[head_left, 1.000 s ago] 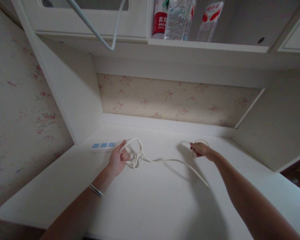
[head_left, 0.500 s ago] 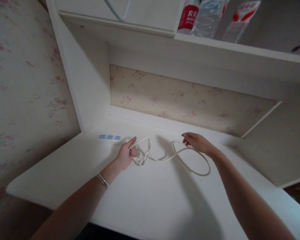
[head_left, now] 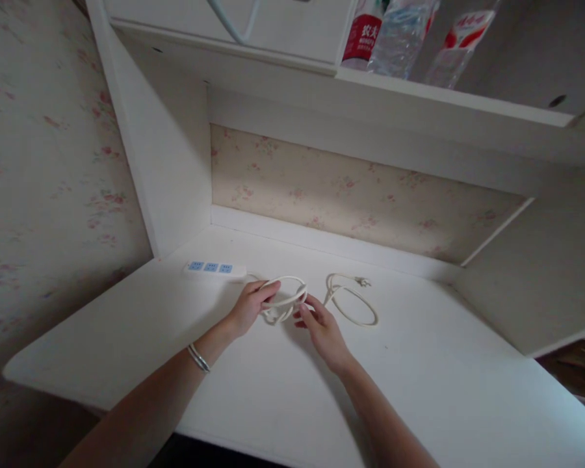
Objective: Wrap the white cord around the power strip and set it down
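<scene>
A white power strip point(head_left: 211, 268) with blue socket faces lies at the back left of the desk. Its off-white cord point(head_left: 285, 302) runs from the right end into a coiled bundle between my hands. My left hand point(head_left: 250, 305), with a bracelet at the wrist, pinches the bundle's left side. Thumb and fingers of my right hand point(head_left: 322, 330) close on the loops at its right side. To the right of that hand, a loose loop of cord rests on the desk and ends in a plug point(head_left: 363, 281).
The white desk point(head_left: 253, 396) is backed by a flowered wall panel point(head_left: 322, 188). Overhead, a shelf point(head_left: 448, 97) carries several plastic bottles point(head_left: 397, 39). A cabinet side wall point(head_left: 178, 149) stands at the left, and another panel closes the right.
My right hand has left the plug end on the desk and moved left to the coiled cord. My left hand still holds the bundle. The view has shifted slightly.
</scene>
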A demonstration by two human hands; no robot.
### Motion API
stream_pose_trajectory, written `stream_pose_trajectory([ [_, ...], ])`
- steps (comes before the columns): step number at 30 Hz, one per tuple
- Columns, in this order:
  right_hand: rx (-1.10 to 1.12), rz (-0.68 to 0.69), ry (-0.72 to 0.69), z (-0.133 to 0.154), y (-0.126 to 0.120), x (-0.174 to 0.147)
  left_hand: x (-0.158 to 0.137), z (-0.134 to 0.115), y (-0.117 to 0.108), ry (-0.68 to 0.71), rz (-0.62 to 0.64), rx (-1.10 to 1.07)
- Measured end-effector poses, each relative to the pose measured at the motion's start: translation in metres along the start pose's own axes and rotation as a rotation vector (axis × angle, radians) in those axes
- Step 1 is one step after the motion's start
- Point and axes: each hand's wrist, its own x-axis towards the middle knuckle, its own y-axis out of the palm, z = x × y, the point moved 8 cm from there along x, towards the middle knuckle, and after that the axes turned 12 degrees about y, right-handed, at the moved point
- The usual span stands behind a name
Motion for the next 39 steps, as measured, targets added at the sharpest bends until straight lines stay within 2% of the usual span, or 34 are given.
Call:
stream_pose_trajectory([
  [3,0.0,-0.101,-0.006,-0.004,-0.01,-0.002,-0.001,-0.01,0.006,0.084,0.06,0.124],
  [5,-0.029,-0.143,-0.032,-0.003,-0.011,-0.004,-0.003,-0.011,0.009,0.079,0.087,0.16],
  [10,0.024,-0.081,-0.065,0.002,0.0,-0.006,-0.006,-0.012,0.019,0.077,0.18,0.245],
  [12,-0.043,-0.087,-0.09,0.006,0.0,-0.008,-0.007,-0.014,0.022,0.107,0.218,0.313],
  [14,-0.147,-0.149,-0.123,0.011,-0.005,-0.011,-0.008,-0.025,0.019,0.225,0.174,0.436],
  [18,-0.275,-0.265,-0.185,0.018,-0.015,-0.015,-0.024,-0.075,0.022,0.659,0.002,0.703],
  [20,-0.311,-0.282,-0.228,0.022,-0.014,-0.017,-0.036,-0.095,0.039,0.801,0.055,0.802],
  [21,-0.319,-0.289,-0.252,0.025,-0.013,-0.017,-0.041,-0.1,0.051,0.828,0.123,0.871],
  [23,-0.323,-0.307,-0.291,0.029,-0.012,-0.018,-0.046,-0.103,0.074,0.786,0.26,1.045],
  [26,-0.327,-0.296,-0.314,0.034,-0.013,-0.018,-0.047,-0.099,0.091,0.645,0.348,1.194],
  [29,-0.315,-0.264,-0.283,0.033,-0.014,-0.017,-0.045,-0.088,0.097,0.508,0.46,1.074],
  [32,-0.251,-0.233,-0.171,0.023,-0.016,-0.011,-0.041,-0.076,0.086,0.323,0.486,0.754],
  [34,-0.198,-0.234,-0.068,0.011,-0.02,-0.005,-0.038,-0.072,0.072,0.234,0.443,0.512],
  [36,-0.161,-0.251,0.02,-0.002,-0.025,0.0,-0.035,-0.072,0.055,0.204,0.375,0.296],
  [39,-0.109,-0.276,0.046,-0.012,-0.033,0.007,-0.032,-0.075,0.028,0.2,0.262,0.005],
])
